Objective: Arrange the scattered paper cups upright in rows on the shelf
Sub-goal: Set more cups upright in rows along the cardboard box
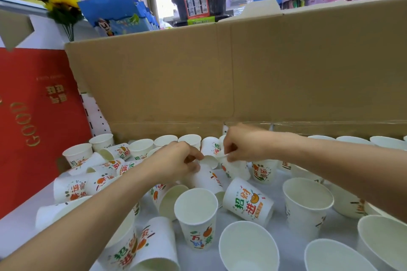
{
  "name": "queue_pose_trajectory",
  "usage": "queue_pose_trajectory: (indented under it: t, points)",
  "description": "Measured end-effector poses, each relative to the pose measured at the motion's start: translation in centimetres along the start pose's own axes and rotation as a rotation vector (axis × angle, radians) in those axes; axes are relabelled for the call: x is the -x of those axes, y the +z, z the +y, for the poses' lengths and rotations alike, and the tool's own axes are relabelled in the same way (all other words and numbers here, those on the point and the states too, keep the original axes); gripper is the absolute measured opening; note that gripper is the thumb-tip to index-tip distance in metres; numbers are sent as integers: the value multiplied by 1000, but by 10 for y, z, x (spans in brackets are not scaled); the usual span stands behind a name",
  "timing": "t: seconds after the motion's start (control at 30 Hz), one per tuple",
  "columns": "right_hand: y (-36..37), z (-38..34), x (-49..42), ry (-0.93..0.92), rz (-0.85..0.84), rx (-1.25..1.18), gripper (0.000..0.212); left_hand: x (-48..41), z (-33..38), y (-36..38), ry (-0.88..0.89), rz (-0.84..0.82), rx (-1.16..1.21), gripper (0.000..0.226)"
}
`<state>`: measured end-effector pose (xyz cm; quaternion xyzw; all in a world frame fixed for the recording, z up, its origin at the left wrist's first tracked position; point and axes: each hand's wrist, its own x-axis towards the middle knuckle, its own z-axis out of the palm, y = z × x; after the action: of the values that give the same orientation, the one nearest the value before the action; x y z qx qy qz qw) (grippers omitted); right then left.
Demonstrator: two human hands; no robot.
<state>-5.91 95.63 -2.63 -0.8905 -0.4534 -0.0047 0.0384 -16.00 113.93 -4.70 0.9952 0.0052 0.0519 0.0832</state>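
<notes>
Several white paper cups with colourful print cover the pale shelf (22, 222). Many lie on their sides at the left and centre, such as a tipped cup (247, 201). Others stand upright, like the cup (197, 211) in front and a row (167, 140) along the back. My left hand (176, 161) grips a tilted cup (208, 177) near its rim. My right hand (241, 146) pinches the rim of another cup (236, 169) right beside it. The two held cups touch at their rims.
A tall cardboard wall (242, 77) closes the back of the shelf. A red gift box (33, 116) stands at the left. Upright cups (307, 202) fill the right side. Assorted goods sit on a higher shelf behind the cardboard.
</notes>
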Motion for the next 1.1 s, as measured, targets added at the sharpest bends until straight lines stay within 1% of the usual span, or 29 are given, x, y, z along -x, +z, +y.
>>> queue_pose_trajectory:
  t: [0.03, 0.07, 0.1, 0.13, 0.17, 0.23, 0.3, 0.33, 0.37, 0.43, 0.5, 0.57, 0.63, 0.7, 0.9, 1.0, 1.1]
  points:
    - [-1, 1, 6, -6, 14, 31, 20, -2, 0, 2, 16, 5, -9, 32]
    - [-1, 3, 12, 0, 2, 70, 25, -4, 0, 4, 36, 3, -28, 33]
    - [-2, 4, 17, 14, -18, 116, 22, -6, 1, 7, 58, -12, -54, 35]
    - [-2, 6, 22, 32, -44, 161, 13, -8, 3, 9, 82, -35, -78, 37]
    - [-1, 7, 26, 49, -62, 179, 12, -11, 4, 10, 102, -58, -89, 39]
    - [-3, 10, 33, 54, -34, 147, 23, -13, 6, 7, 134, -81, -91, 42]
    - [-8, 7, 45, -3, 45, 23, 29, -13, 10, 2, 166, -44, -114, 39]
    - [-11, 3, 51, -49, 58, -44, 31, -10, 12, -1, 178, -13, -138, 35]
    - [-12, -1, 57, -97, 37, -94, 34, -7, 14, -3, 184, 14, -167, 33]
    - [-11, -12, 66, -144, -81, -119, 47, 1, 19, -2, 164, 34, -237, 40]
    - [-7, -20, 70, -143, -191, -66, 62, 7, 24, -1, 93, 20, -278, 55]
    - [-2, -25, 71, -122, -260, -12, 65, 9, 26, 1, 34, 1, -282, 63]
    - [0, -29, 72, -101, -271, 11, 58, 9, 27, 1, 9, -6, -280, 63]
    - [0, -30, 75, -65, -260, 18, 46, 7, 28, 3, -16, -5, -264, 62]
    - [-17, -27, 96, 45, -178, -25, 10, 5, 38, 10, -67, 23, -245, 54]
    - [-18, -24, 105, 118, -121, -28, 9, 1, 39, 13, -68, 29, -212, 49]
    - [-11, -22, 111, 191, -83, 27, 11, 0, 41, 13, -39, 50, -124, 42]
